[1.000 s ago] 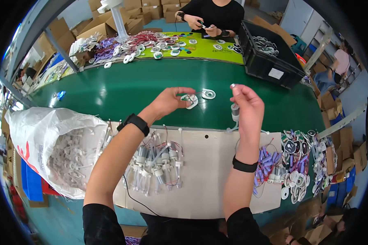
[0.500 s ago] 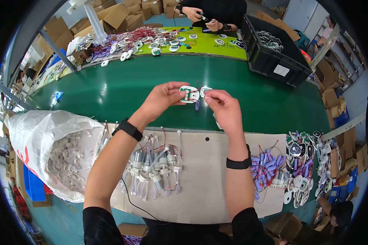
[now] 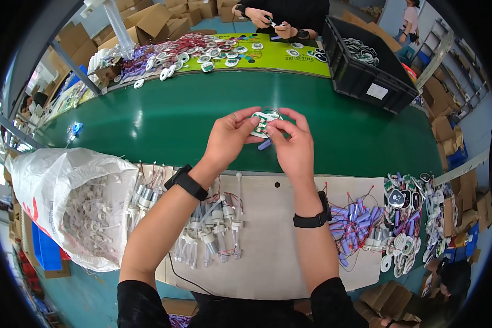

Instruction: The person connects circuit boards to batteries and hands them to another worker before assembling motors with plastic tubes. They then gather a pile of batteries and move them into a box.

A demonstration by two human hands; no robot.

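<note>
My left hand (image 3: 230, 139) pinches a white round plastic housing with a green circuit board (image 3: 261, 124) in it, above the green surface. Against the board's right edge, my right hand (image 3: 294, 143) has its thumb and fingertips closed together. Part of a smaller white piece shows behind the board, and thin dark wires (image 3: 271, 110) loop over the top. A purple cylindrical battery (image 3: 264, 145) hangs below the board between my hands. What exactly lies under the right fingertips is hidden.
A grey board (image 3: 268, 235) bears pumps with clear tubes (image 3: 213, 224) and purple batteries (image 3: 356, 224). White discs (image 3: 402, 246) lie at right. A plastic bag (image 3: 49, 186) of clear parts stands left. Across the green belt (image 3: 164, 109), a black crate (image 3: 361, 82) stands near a co-worker's hands (image 3: 283, 28).
My right hand has moved left against the board, bringing the smaller white piece up behind it. My left hand has shifted slightly right. The battery now hangs tilted.
</note>
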